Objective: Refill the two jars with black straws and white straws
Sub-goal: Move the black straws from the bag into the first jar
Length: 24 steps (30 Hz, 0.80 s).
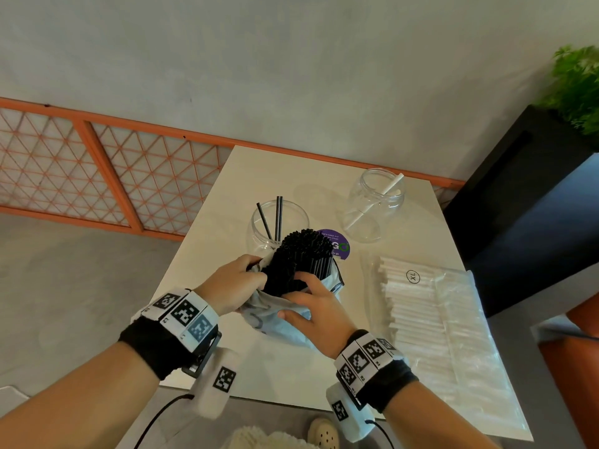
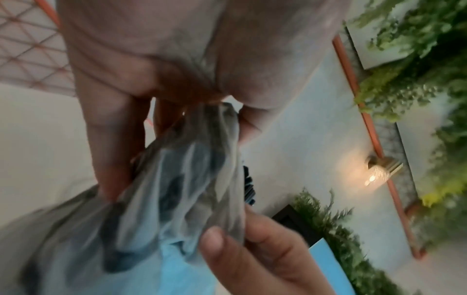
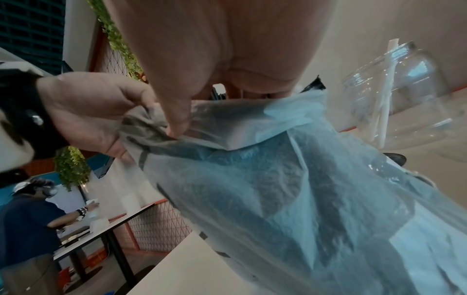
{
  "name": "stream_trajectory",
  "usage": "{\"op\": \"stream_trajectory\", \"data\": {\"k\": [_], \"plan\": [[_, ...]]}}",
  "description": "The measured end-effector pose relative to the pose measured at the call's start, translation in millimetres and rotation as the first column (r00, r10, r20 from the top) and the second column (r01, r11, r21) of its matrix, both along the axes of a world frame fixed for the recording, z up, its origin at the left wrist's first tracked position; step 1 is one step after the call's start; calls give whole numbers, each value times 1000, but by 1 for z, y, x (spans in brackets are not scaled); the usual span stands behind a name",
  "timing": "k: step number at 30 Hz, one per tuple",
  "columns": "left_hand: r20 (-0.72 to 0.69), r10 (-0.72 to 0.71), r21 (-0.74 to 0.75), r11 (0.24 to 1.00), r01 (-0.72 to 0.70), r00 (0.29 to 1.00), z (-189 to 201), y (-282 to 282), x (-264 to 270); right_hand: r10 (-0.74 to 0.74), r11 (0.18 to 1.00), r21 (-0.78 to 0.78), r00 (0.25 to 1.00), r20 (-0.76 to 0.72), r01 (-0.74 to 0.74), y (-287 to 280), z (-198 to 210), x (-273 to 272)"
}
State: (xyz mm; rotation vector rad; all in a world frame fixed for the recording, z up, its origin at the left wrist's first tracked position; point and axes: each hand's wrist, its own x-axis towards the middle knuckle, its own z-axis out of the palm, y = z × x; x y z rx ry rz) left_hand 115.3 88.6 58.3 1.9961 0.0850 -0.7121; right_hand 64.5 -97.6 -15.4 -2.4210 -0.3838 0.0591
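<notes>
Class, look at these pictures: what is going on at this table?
A person is pulling black straws out of a thin plastic bag. The left hand grips the bag's edge; the right hand holds the bundle. One jar holds three black straws, the other jar one white. The packet of white straws lies untouched.

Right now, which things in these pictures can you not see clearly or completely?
- Lower part of the black straws: head view, hidden by the plastic bag and both hands.
- Right hand grip on the straws: right wrist view, fingertips hidden behind the bag's edge.
- Sticker text: head view, partly covered by the straws, too small to read.
- White straws pack: head view, blurred under its wrapper.
</notes>
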Motion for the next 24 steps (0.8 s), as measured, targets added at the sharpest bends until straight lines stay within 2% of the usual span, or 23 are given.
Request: {"op": "stream_trajectory", "data": {"k": [2, 6, 9, 12, 16, 19, 21, 24], "plan": [[-51, 10, -67, 998, -13, 999, 2, -3, -2, -14, 999, 36, 1000, -1, 14, 0, 1, -2], [-121, 89, -160, 981, -108, 989, 3, -4, -6, -72, 973, 217, 997, -29, 76, -1, 2, -5], [-106, 108, -169, 978, -125, 989, 1, -3, -8, -164, 952, 269, 985, 51, 144, -1, 1, -1], [-84, 83, -175, 980, -96, 993, 1, -4, -13, -212, 948, 254, 976, 44, 194, 4, 9, 5], [-25, 1, -196, 981, -6, 1000, 4, -9, -18, -171, 977, 131, 985, -6, 170, 11, 17, 10], [3, -21, -197, 980, 21, 1000, 4, -10, -18, -167, 984, 61, 986, 21, 166, 15, 18, 12], [-1, -21, -192, 981, 20, 1000, 3, -8, -17, -199, 978, 78, 976, 89, 192, 14, 18, 14], [9, 44, -173, 984, -41, 999, -2, -3, -14, -335, 937, 174, 923, 189, 304, 5, 28, 18]]}}
